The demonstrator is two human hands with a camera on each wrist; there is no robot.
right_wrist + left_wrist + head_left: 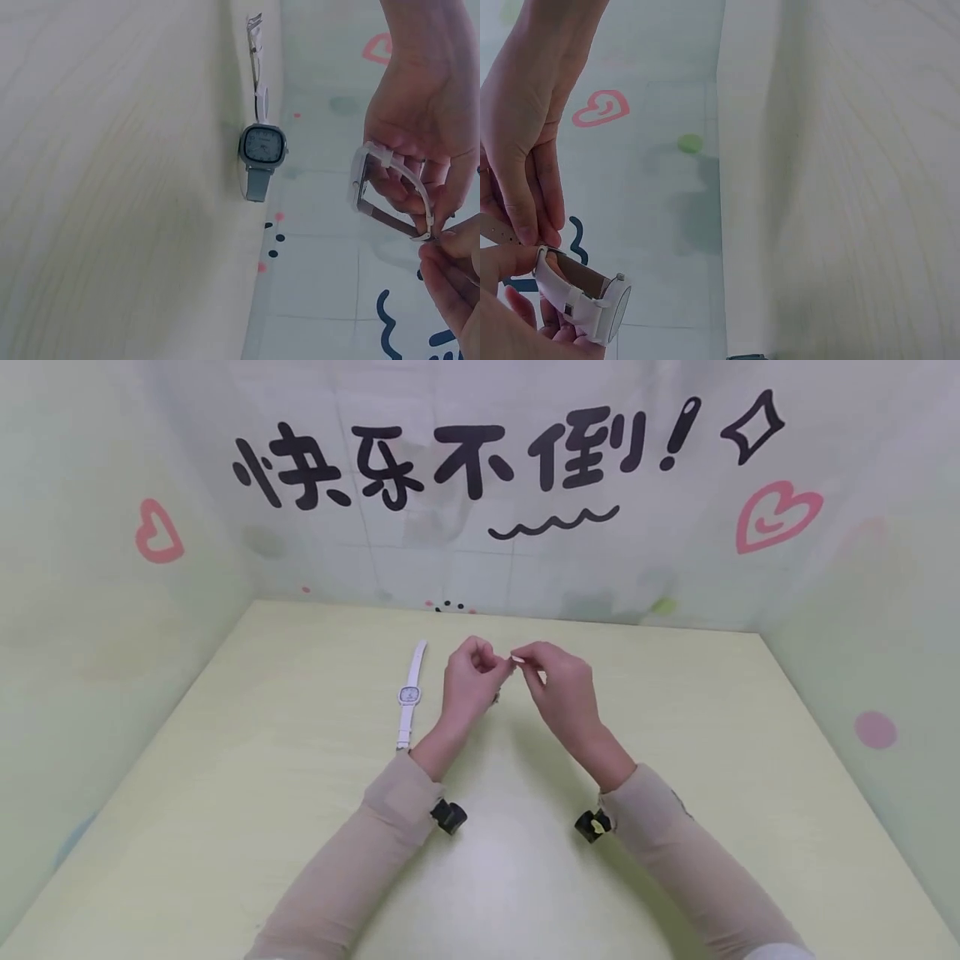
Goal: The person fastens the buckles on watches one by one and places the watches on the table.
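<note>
A white-cased watch (613, 309) is held up between both hands, its band bent round into a loop. My left hand (468, 687) pinches the band by the buckle (422, 237), with its other fingers behind the watch. Thumb and fingertips of my right hand (567, 692) grip the band at the same spot, where the strap's holed end (496, 229) sticks out in the left wrist view. From the head view my left hand mostly hides this watch. A second watch (409, 695) with a white strap lies stretched out on the table, left of my left hand.
The pale wood-grain table (300, 827) meets a printed cloth backdrop (450, 568) at its far edge, with black characters and pink hearts on it. Cloth walls stand on both sides. A small black camera (448, 817) sits at the left cuff, another (592, 825) at the right.
</note>
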